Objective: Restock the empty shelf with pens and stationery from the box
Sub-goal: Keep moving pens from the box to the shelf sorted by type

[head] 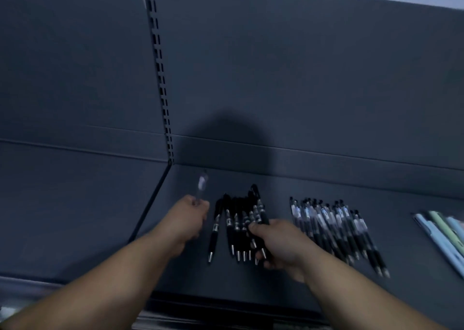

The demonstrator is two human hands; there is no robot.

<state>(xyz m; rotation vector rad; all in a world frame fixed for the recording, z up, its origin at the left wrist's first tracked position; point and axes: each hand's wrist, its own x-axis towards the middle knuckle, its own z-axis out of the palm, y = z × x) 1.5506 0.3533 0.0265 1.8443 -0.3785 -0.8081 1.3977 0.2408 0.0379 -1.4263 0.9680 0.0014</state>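
Nearest, two bare forearms reach in over the front lip of the dark grey metal shelf (175,269). The left hand (190,219) is curled round the lower end of a clear plastic pen (201,185), which points up and away and is blurred. The right hand (278,242) is closed round at least one of the black click pens (236,226), at the right edge of that loose row; how many it holds cannot be told. The box is not in view.

These pens look light and stiff, with smooth barrels that roll and slide easily, so the rubbery grip section near the tip is probably the surest place to pinch. A few could likely be gathered at once if squeezed side by side. The row lies uneven and fanned, so nudging one pen will probably shift the ones beside it.

Just right of the right hand lies a second batch, pens with pale printed barrels and black grips (334,226), close enough that a sweeping wrist could scatter it. Further right, at the frame edge, sit pastel green and blue stationery pieces (442,231), too blurred to identify. Beyond them rise the grey back panel (301,78) and a slotted metal upright (160,78), with a rounded shadow (226,139) cast low on the panel.
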